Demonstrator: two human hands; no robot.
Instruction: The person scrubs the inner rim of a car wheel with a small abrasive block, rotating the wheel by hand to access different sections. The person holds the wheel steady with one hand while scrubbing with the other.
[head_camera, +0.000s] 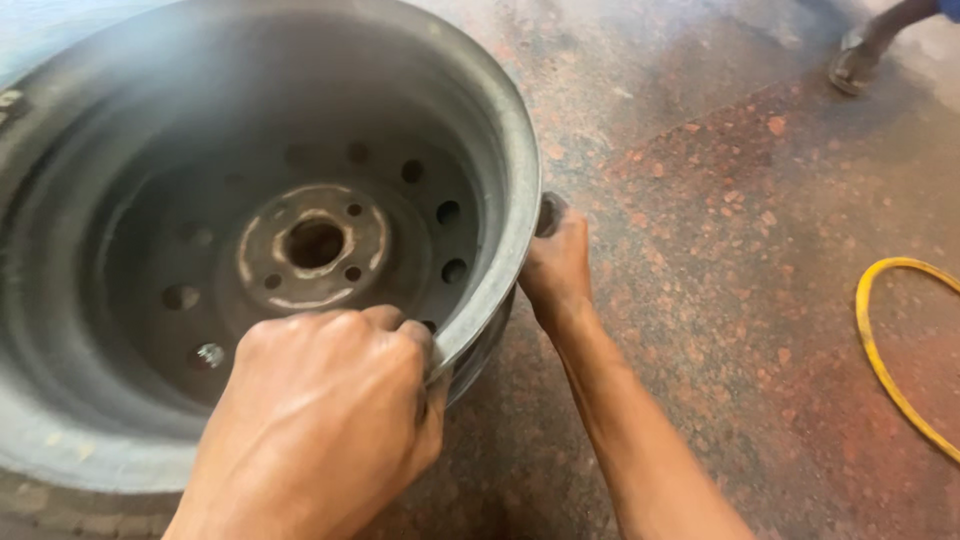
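Note:
A grey steel wheel rim (500, 130) fills the left of the view, its hub (315, 245) and bolt holes facing me. My left hand (320, 420) is in the foreground, fingers closed over the rim's near right edge. My right hand (557, 268) is just outside the rim's right edge, closed around a dark tool (549, 212). Only the tool's rounded end shows above the fist, pressed close to the rim. What kind of tool it is cannot be told.
The rim rests on a reddish speckled stone floor (720, 250). A yellow hose (872, 340) loops at the right edge. Another person's foot (855, 65) stands at the top right. Tyre tread (60, 505) shows below the rim at the bottom left.

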